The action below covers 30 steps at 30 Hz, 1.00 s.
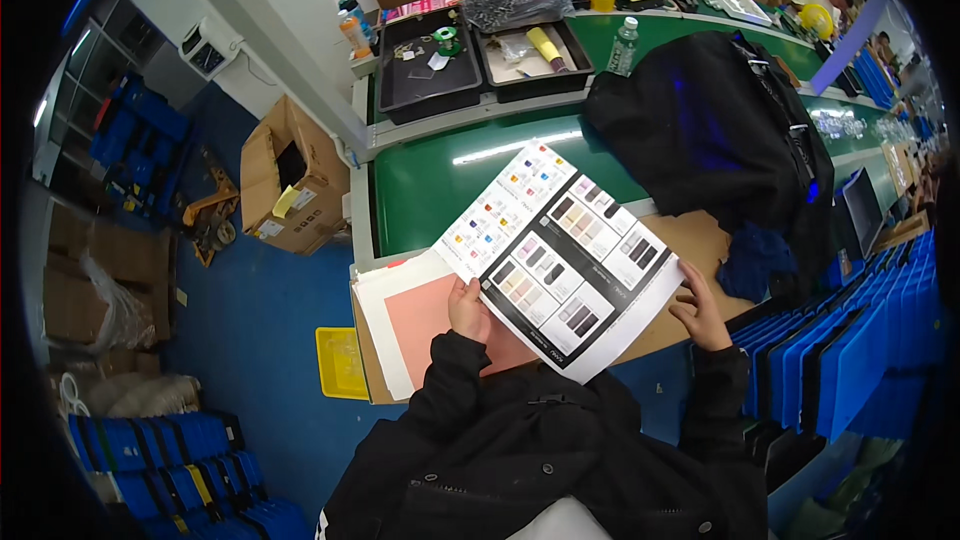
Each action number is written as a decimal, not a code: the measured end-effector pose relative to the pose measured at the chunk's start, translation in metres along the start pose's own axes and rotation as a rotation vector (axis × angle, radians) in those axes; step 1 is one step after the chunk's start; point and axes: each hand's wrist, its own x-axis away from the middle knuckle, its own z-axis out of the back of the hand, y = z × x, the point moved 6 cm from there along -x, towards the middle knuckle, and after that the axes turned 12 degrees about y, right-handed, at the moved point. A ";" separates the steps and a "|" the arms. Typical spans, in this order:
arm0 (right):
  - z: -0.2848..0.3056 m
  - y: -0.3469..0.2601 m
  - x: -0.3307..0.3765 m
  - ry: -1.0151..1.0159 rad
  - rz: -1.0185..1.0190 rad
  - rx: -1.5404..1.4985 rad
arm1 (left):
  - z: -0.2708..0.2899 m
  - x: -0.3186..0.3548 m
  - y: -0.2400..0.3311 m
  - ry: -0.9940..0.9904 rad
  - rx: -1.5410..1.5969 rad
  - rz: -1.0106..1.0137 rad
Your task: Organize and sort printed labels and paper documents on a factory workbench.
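A large white sheet (572, 275) printed with rows of small colour swatches and black panels is tilted in front of me. My left hand (467, 312) pinches its lower left edge, thumb on top. At the right edge, my right hand (703, 312) grips near the corner with its fingertips, the other fingers partly curled. Beneath the sheet lie a pink sheet (418, 325) and white paper (379, 297), on a brown cardboard surface (708, 238) that the printed sheet partly hides.
Ahead is a green workbench (420, 180) with two black trays (425, 95), a plastic bottle (622, 45) and a black garment (700, 120). Blue bins (840, 360) stand at right. A yellow bin (341, 363) and an open carton (300, 190) are at left.
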 end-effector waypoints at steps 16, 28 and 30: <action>0.019 0.084 -0.036 0.005 -0.092 -0.051 | -0.022 -0.002 0.023 -0.062 -0.207 -0.353; 0.045 0.016 -0.031 0.619 -0.391 -0.756 | -0.037 0.011 0.096 -0.156 -0.620 -0.358; 0.050 -0.005 -0.030 0.645 -0.310 -0.668 | -0.064 0.032 0.131 -0.208 -0.744 -0.711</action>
